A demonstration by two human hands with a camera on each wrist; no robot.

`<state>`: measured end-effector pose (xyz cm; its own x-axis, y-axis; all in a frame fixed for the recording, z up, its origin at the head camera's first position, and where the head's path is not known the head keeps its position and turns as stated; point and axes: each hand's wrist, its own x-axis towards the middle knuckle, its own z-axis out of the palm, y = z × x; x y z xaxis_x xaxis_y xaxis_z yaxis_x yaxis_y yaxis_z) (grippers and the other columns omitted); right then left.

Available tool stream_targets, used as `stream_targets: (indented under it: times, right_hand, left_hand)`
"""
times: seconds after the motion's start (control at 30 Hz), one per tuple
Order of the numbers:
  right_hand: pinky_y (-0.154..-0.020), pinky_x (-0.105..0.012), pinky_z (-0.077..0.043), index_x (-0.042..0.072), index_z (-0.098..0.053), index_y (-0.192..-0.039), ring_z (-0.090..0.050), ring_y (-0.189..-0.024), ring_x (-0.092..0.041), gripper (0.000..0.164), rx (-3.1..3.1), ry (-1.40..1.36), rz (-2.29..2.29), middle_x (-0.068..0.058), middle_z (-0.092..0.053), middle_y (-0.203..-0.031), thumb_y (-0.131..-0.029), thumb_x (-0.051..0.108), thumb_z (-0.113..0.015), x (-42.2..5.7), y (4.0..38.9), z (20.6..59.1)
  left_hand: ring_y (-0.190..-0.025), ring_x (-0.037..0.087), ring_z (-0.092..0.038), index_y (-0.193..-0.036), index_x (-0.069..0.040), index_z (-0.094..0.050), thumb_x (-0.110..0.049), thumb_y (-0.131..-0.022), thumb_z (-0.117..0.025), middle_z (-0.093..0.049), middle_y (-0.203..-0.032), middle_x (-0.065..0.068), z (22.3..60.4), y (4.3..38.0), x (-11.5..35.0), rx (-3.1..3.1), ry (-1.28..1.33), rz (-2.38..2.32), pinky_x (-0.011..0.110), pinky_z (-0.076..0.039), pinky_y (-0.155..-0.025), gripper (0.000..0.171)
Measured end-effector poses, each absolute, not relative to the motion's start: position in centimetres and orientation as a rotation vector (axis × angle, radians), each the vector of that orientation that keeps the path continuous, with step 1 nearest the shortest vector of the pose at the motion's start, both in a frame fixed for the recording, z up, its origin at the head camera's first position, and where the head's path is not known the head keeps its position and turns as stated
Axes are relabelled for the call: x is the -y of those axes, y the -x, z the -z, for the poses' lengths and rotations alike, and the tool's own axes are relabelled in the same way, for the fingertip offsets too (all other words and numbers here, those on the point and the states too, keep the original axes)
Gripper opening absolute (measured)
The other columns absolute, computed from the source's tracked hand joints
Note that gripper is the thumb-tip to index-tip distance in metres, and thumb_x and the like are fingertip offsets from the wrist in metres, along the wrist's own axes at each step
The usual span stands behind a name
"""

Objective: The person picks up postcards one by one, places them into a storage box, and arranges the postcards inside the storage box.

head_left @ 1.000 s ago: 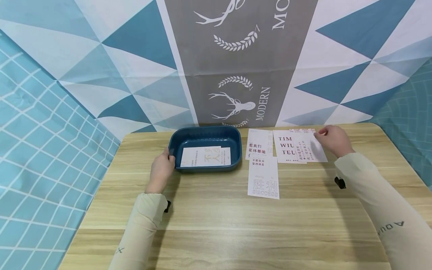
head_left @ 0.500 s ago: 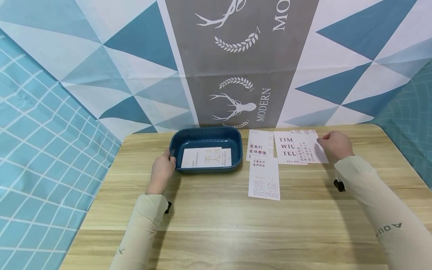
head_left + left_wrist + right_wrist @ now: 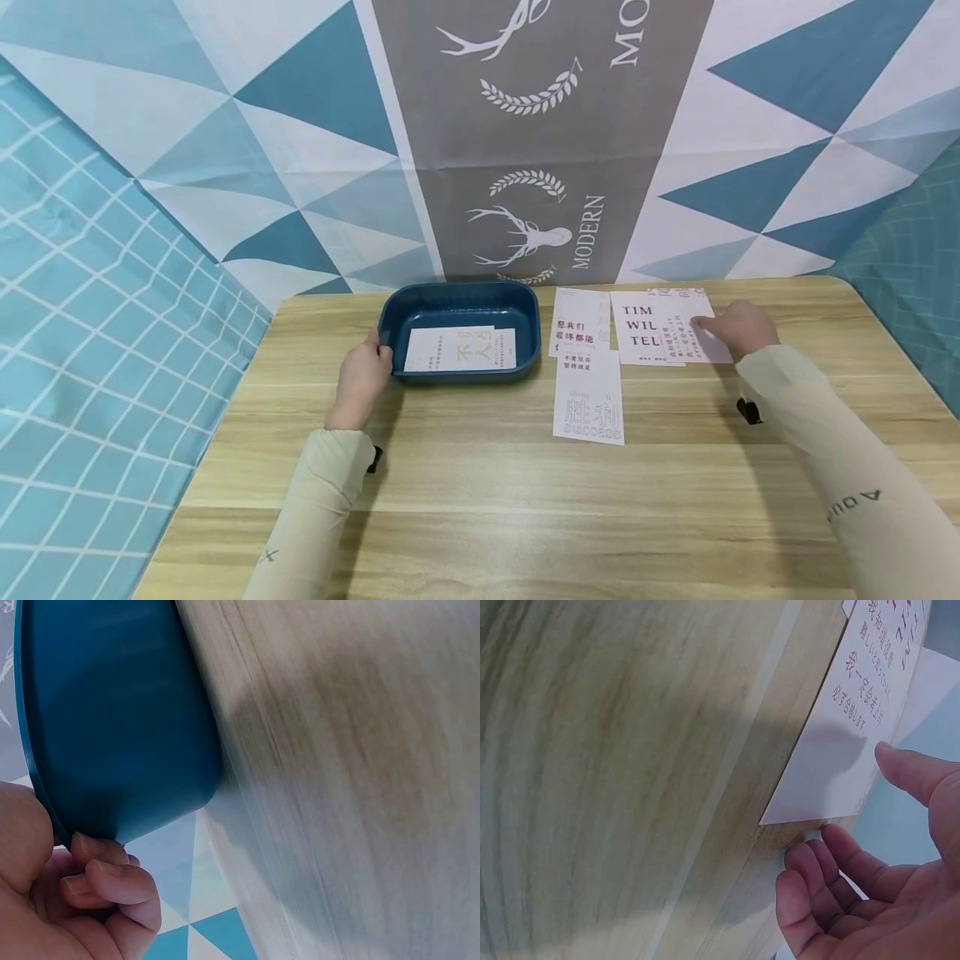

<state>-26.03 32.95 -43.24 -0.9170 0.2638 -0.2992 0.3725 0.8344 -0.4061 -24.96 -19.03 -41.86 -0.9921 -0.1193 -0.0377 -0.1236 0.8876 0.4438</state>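
My left hand [image 3: 362, 375] grips the left end of a dark blue rectangular basin [image 3: 467, 377]; in the left wrist view, thumb and fingers pinch its rim [image 3: 28, 742]. Overlapping white cards [image 3: 435, 350] with gold and dark print lie inside it. At the right, my right hand [image 3: 742, 327] is at a white card with small red lettering [image 3: 708, 346]. In the right wrist view, the thumb [image 3: 907, 769] reaches over this card [image 3: 817, 780], while the other fingers bend loosely beside its edge, apart from the thumb. This card overlaps a card reading "TIM WIL TEL" [image 3: 637, 325].
Between the basin and those cards lie a printed card [image 3: 573, 312] and, nearer the front, a card reading "success" [image 3: 587, 400]. The wooden table [image 3: 525, 517] ends at a patterned backdrop [image 3: 540, 142] behind, with blue tiled-pattern sheeting [image 3: 90, 333] at the left.
My right hand has shifted slightly left, and its thumb now extends over the right-hand card's edge. The left hand keeps its hold on the basin, which stays in place.
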Motion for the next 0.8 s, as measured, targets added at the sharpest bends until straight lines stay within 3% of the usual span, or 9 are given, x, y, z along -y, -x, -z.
stream_targets:
  times: [0.23, 0.47, 0.8]
  right_hand:
    - [-0.053, -0.03, -0.031, 0.007, -0.043, -0.064, -0.036, -0.057, -0.017, 0.043, -2.782, -0.508, 0.708, 0.001, -0.033, -0.055, -0.086, 0.041, -0.056, -33.14, 26.17, 43.66]
    - [-0.052, -0.03, -0.033, 0.001, -0.051, -0.074, -0.042, -0.061, -0.02, 0.05, -2.791, -0.5, 0.658, -0.004, -0.042, -0.062, -0.083, 0.049, -0.058, -33.09, 26.07, 43.37]
    - [-0.052, -0.029, -0.03, 0.007, -0.04, -0.069, -0.036, -0.058, -0.017, 0.044, -2.75, -0.54, 0.754, 0.0, -0.033, -0.06, -0.082, 0.044, -0.061, -33.21, 26.37, 43.74]
  left_hand:
    - [-0.073, 0.027, -0.051, -0.14, 0.008, -0.034, -0.016, -0.096, -0.037, -0.058, -0.118, 0.03, 41.8, 25.07, 18.87, -3.054, 0.182, -0.703, 0.036, -0.042, -0.064, 0.05]
    - [-0.071, 0.027, -0.05, -0.14, 0.008, -0.034, -0.016, -0.096, -0.037, -0.059, -0.116, 0.031, 41.74, 25.12, 18.8, -3.056, 0.184, -0.716, 0.037, -0.042, -0.063, 0.051]
    - [-0.074, 0.028, -0.051, -0.141, 0.007, -0.033, -0.016, -0.096, -0.036, -0.057, -0.121, 0.03, 41.81, 25.04, 18.86, -3.038, 0.203, -0.707, 0.037, -0.042, -0.065, 0.051]
